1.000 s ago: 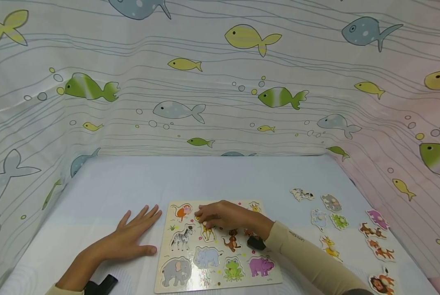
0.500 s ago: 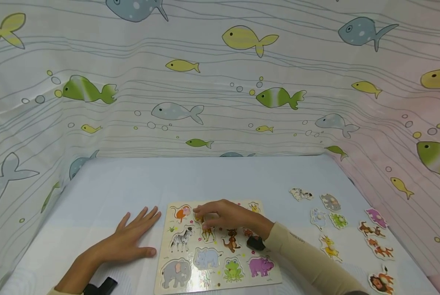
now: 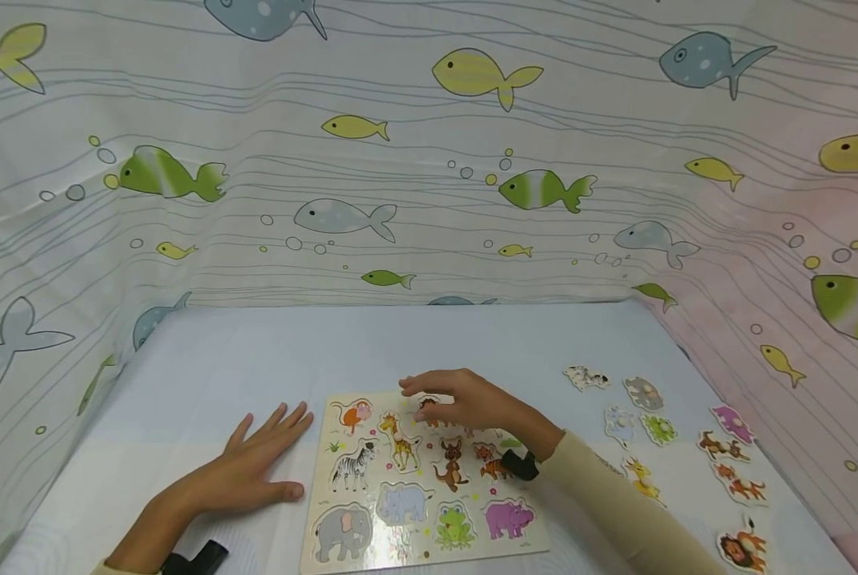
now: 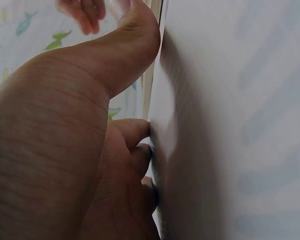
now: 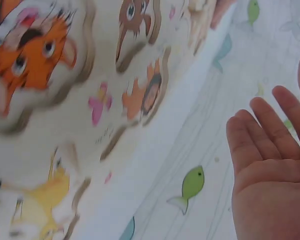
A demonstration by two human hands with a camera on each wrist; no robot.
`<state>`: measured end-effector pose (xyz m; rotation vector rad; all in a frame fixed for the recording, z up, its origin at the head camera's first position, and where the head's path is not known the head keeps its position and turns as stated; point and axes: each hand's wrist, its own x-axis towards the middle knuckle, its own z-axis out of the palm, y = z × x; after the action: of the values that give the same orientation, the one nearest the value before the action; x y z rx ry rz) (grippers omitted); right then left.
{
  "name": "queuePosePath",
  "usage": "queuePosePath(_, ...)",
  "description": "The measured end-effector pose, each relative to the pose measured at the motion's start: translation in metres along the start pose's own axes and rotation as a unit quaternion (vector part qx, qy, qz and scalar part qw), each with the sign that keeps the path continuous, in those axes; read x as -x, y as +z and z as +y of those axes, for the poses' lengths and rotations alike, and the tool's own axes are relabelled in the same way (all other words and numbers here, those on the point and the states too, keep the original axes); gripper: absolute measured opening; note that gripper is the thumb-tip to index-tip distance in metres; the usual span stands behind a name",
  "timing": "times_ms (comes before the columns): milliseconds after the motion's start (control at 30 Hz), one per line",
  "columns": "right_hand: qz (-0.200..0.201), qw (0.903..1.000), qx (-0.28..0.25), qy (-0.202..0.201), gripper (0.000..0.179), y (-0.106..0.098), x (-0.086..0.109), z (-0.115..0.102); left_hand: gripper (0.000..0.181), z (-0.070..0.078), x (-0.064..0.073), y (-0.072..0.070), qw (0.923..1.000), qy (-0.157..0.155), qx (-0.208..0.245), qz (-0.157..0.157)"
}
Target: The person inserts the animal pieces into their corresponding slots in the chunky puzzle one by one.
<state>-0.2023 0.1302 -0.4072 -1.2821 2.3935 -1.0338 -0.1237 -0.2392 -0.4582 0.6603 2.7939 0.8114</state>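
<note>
A wooden animal puzzle board [image 3: 418,551] lies on the white table between my hands. My right hand [image 3: 472,399] hovers over its far edge, thumb and fingers apart around nothing. Seen by the right wrist camera, that palm is bare with the fingers extended. Just left of the thumb is the giraffe [image 3: 399,443] on the board. A lion picture [image 3: 432,414] shows partly behind the fingers. My left hand [image 3: 256,467] rests flat on the table left of the board, fingers spread, thumb near its edge; the left wrist view shows the fingertips on the table.
Loose animal pieces lie right of the board: a zebra [image 3: 585,378], an elephant [image 3: 645,393], a frog [image 3: 660,430], a yellow animal [image 3: 642,477], a hippo [image 3: 734,423], a tiger [image 3: 741,482] and a lion [image 3: 742,549]. A fish-patterned curtain [image 3: 415,160] surrounds the table.
My right hand has come off the giraffe and moved up and to the right, uncovering the giraffe. The left hand stays where it was.
</note>
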Motion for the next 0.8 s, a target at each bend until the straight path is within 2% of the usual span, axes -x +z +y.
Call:
queuePosePath(367,0.082,0.9953,-0.029,0.043,0.041,-0.034,0.037,0.02,0.102,-0.002,0.0,0.0,1.0,0.002,0.004,-0.005)
queuePosePath(800,0.158,0.9787,-0.055,0.119,0.041,-0.063,0.082,0.038,0.101,0.001,0.001,-0.002,1.0,0.005,0.002,0.0)
